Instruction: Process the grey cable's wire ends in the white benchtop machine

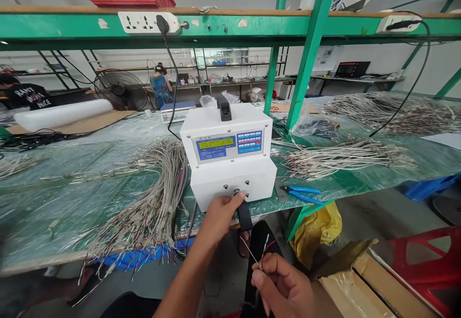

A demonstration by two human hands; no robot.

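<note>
Left hand (219, 214) up at the white machine (228, 152), fingertips closed on a black cable (244, 214) plugged in at the machine's lower front. Right hand (283, 287) below the machine, fingers pinched shut on thin wires (261, 255), red, green and pale ends sticking upward. Left of the machine, a heap of grey cable bundles (158, 198). Right of it, blue-handled pliers (302, 194) on the bench (54, 202).
</note>
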